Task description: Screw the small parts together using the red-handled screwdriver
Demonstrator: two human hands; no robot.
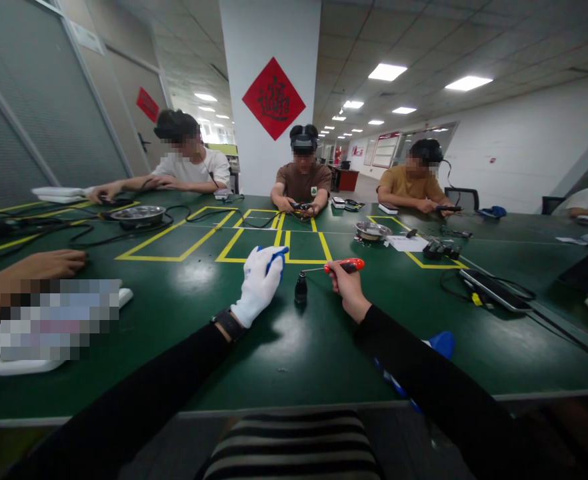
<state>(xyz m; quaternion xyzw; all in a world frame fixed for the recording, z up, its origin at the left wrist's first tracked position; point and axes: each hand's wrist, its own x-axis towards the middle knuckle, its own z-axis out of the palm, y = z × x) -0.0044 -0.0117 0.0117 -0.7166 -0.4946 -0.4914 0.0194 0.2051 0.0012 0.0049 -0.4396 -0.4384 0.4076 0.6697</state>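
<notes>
Striped cloth (291, 445) shows below the green table (324, 373). The bare right hand (350, 292) grips a red screwdriver (355, 265), tip at the upright black part's (301, 291) top. The gloved left hand (260, 283) curls nearby, its grasp unclear; bracing the part would likely steady it.
</notes>
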